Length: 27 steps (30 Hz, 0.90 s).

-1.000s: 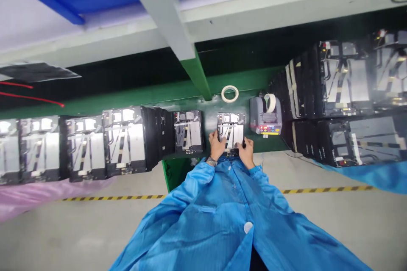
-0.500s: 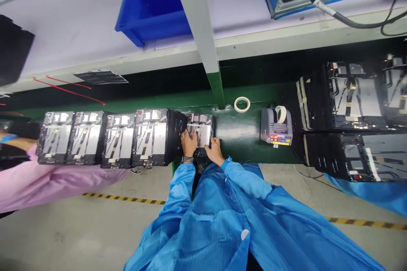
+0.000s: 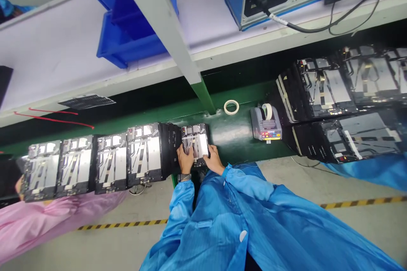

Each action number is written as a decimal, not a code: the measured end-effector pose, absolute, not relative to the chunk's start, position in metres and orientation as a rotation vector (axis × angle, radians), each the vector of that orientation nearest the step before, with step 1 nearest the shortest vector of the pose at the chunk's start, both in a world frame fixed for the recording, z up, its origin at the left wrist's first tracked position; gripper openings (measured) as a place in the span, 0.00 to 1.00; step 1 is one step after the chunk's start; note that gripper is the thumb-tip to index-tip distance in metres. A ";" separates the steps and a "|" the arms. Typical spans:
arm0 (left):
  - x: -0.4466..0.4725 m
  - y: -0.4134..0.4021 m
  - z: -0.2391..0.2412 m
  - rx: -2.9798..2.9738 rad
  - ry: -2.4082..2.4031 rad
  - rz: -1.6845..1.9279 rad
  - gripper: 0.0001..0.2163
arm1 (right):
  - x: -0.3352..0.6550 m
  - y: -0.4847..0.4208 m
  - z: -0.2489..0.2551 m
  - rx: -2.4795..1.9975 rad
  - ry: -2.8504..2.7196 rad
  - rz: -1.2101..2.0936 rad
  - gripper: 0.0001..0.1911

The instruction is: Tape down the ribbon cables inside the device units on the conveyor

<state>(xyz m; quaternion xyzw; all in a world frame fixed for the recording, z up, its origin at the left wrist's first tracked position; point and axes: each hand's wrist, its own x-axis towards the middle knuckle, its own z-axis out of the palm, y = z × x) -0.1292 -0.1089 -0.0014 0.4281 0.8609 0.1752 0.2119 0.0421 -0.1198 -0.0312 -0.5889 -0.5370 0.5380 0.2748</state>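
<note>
Where fingers [image 3: 184, 151] rest, electronics panel [image 3: 195, 139] beneath

The green tabletop [image 3: 233, 135] carries a row of flat metal-backed electronic panels [image 3: 111, 163] left of the hands [image 3: 185, 159], a roll of masking tape [image 3: 231, 107] ahead of them, and a tape dispenser [image 3: 266, 123] and more stacked panels [image 3: 321, 89] to their right.

Head-worn view, downward, apparently tilted
</note>
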 end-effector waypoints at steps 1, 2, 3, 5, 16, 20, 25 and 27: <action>-0.129 -0.109 -0.001 1.188 2.386 0.486 0.32 | 0.042 -0.120 -0.031 -1.579 -1.440 1.450 0.34; -0.129 -0.109 -0.001 1.186 2.374 0.480 0.32 | 0.042 -0.119 -0.031 -1.578 -1.436 1.450 0.34; -0.130 -0.109 -0.002 1.184 2.361 0.469 0.32 | 0.041 -0.119 -0.031 -1.581 -1.432 1.446 0.34; -0.133 -0.109 -0.002 1.193 2.330 0.443 0.32 | 0.039 -0.119 -0.028 -1.584 -1.420 1.434 0.35; -0.037 -0.108 0.048 1.439 2.176 0.568 0.26 | 0.236 -0.159 0.020 -1.695 -0.897 1.469 0.10; 0.088 -0.106 0.054 1.226 1.377 0.563 0.20 | 0.423 -0.205 0.058 -1.986 -0.281 1.292 0.10; 0.265 -0.095 0.033 0.775 1.083 0.416 0.20 | 0.598 -0.188 0.096 -2.086 -0.073 0.666 0.21; 0.324 -0.083 0.030 0.777 1.172 0.381 0.21 | 0.638 -0.157 0.103 -2.078 -0.178 0.544 0.22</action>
